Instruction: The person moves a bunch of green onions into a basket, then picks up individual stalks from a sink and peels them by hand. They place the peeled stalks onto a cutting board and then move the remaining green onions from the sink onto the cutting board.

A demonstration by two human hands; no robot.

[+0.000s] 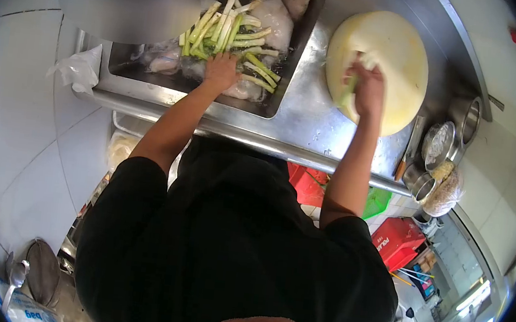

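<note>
A deep metal tray point(280, 103) holds pale raw meat pieces that look like poultry point(272, 21), with cut celery stalks point(225, 28) heaped on top. My left hand point(222, 72) reaches over the tray's near side, its fingers spread on the lower end of the celery heap. To the right, my right hand point(366, 84) is above a thick round cutting board point(401, 56). Its fingers are closed around some pale green celery pieces point(348, 90). Motion blurs that hand, so the exact number of pieces cannot be made out.
A knife point(412, 142) with a wooden handle lies right of the board, beside metal bowls point(439, 142) and pots point(464, 116). A plastic bag point(82, 70) hangs at the tray's left corner. Red crates point(397, 241) and a green basket point(378, 202) stand below the steel counter point(312, 126).
</note>
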